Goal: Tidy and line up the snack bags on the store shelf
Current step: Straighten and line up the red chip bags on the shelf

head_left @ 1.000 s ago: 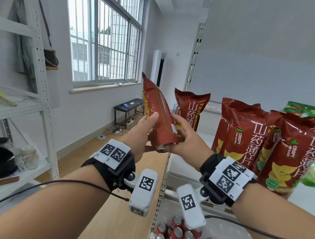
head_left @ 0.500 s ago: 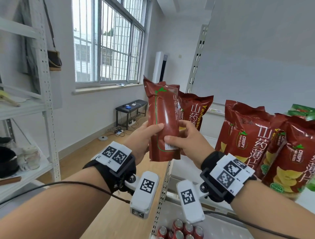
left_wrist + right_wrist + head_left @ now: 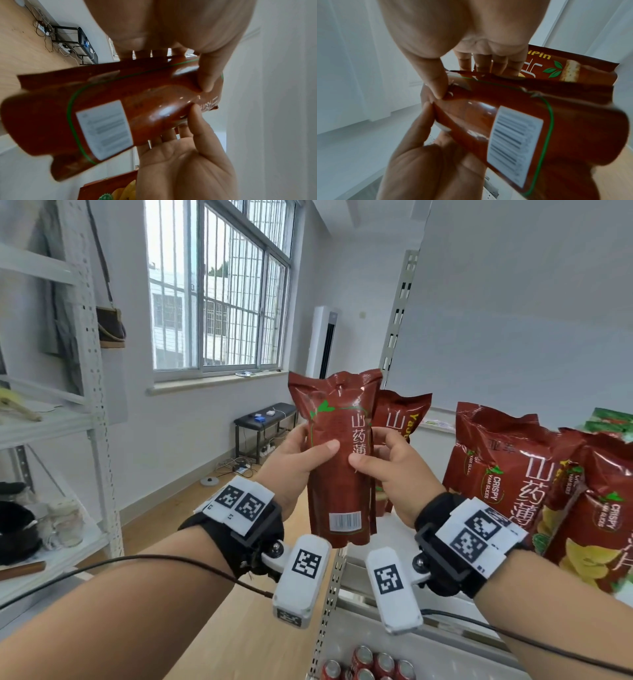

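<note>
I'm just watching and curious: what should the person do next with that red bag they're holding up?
Probably turn it around: both the left hand and right hand grip the held bag upright, barcode toward the person, while the shelf bags show their fronts.

Bare forearms, no sleeves. Each wrist wears a black strap with a black bracket: left wrist band point(image 3: 239, 529), right wrist band point(image 3: 448, 542). White plates with two black square-code markers sit on top of each. A white camera pod point(image 3: 301, 577) with one marker hangs under each wrist on a ball joint. Thin black cable point(image 3: 154, 559) runs along each forearm.
</note>
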Demonstrator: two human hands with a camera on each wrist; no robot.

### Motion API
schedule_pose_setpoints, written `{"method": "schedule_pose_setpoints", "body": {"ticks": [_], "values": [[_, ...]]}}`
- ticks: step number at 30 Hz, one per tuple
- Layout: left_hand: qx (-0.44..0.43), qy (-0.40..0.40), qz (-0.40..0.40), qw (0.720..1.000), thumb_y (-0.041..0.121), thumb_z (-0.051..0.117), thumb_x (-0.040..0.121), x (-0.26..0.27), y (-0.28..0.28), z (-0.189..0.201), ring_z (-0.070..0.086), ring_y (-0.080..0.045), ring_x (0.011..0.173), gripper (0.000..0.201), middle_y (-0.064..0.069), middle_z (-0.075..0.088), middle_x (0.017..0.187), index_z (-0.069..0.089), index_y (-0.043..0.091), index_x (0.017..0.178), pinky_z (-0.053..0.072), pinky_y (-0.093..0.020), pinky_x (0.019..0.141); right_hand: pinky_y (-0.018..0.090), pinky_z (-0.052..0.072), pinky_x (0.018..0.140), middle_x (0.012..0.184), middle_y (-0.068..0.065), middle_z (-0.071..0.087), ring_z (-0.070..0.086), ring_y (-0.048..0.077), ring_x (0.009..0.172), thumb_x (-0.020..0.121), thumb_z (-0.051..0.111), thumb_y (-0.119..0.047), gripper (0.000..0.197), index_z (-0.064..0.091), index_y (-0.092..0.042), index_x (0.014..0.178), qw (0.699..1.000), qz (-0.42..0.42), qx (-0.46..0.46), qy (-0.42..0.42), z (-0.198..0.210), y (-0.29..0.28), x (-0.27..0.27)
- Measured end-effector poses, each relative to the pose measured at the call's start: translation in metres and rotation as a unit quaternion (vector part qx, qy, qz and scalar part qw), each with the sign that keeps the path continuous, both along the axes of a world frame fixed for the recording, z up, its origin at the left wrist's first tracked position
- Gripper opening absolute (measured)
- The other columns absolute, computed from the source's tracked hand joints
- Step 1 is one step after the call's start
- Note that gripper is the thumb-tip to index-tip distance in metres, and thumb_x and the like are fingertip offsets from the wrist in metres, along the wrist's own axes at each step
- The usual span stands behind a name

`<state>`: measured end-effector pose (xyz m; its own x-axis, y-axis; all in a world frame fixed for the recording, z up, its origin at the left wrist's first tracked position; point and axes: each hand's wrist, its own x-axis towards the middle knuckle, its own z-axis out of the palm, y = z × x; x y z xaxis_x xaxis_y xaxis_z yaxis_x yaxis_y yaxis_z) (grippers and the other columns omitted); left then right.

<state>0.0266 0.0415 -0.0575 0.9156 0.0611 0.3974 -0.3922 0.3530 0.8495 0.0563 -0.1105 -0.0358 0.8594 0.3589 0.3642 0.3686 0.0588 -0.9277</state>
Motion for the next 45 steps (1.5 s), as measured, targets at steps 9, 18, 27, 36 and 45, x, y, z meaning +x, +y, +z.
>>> {"method": "schedule_pose_setpoints", "body": {"ticks": [9,18,27,36,45], "values": [[0.019,-0.032,-0.031,0.999,-0.008,0.061,0.079,0.006,-0.005,0.0,0.068,-0.013,0.085,0.043,0.0,0.072,0.094,0.058,0.018,0.113,0.053,-0.018,0.067,0.016,0.053,0.064,0.085,-0.011,0.073,0.069,0.005,0.08,0.09,0.058,-0.008,0.022,0.062,-0.027,0.101,0.997,-0.009,0.049,-0.052,0.02,-0.003,0.004],[-0.031,-0.042,0.052,0.997,0.01,0.056,0.089,0.016,-0.009,0.022,0.065,-0.011,0.067,0.011,0.005,0.073,0.077,0.064,0.018,0.092,0.052,-0.025,0.059,0.01,0.048,0.056,0.078,-0.014,0.071,0.067,-0.002,0.071,0.089,0.059,-0.01,0.015,0.063,-0.023,0.093,0.995,-0.011,0.053,-0.082,0.027,-0.008,0.001],[-0.063,-0.004,0.069,0.996,0.027,0.048,0.097,0.017,-0.013,0.019,0.065,-0.014,0.067,0.021,0.002,0.073,0.082,0.067,0.02,0.091,0.049,-0.03,0.061,0.013,0.042,0.047,0.06,-0.002,0.052,0.043,0.003,0.045,0.095,0.052,-0.021,0.029,0.069,-0.026,0.073,0.993,-0.084,0.043,-0.072,0.026,-0.012,0.004],[-0.052,0.008,0.1,0.994,0.035,0.042,0.1,0.015,-0.014,0.017,0.068,-0.008,0.067,0.039,0.004,0.074,0.078,0.071,0.024,0.077,0.052,-0.026,0.057,0.024,0.049,0.053,0.07,-0.003,0.061,0.058,0.01,0.056,0.085,0.064,-0.019,0.016,0.05,-0.02,0.078,0.987,-0.154,-0.007,-0.039,0.023,-0.015,0.011],[0.038,0.018,0.04,0.998,0.074,0.028,0.074,0.008,-0.017,0.019,0.059,-0.01,0.095,0.065,0.012,0.068,0.094,0.07,0.035,0.104,0.045,-0.033,0.084,0.025,0.048,0.074,0.098,-0.012,0.063,0.059,0.003,0.09,0.076,0.071,-0.04,0.037,0.055,-0.025,0.106,0.986,-0.111,-0.101,-0.066,0.013,-0.015,-0.001]]}}
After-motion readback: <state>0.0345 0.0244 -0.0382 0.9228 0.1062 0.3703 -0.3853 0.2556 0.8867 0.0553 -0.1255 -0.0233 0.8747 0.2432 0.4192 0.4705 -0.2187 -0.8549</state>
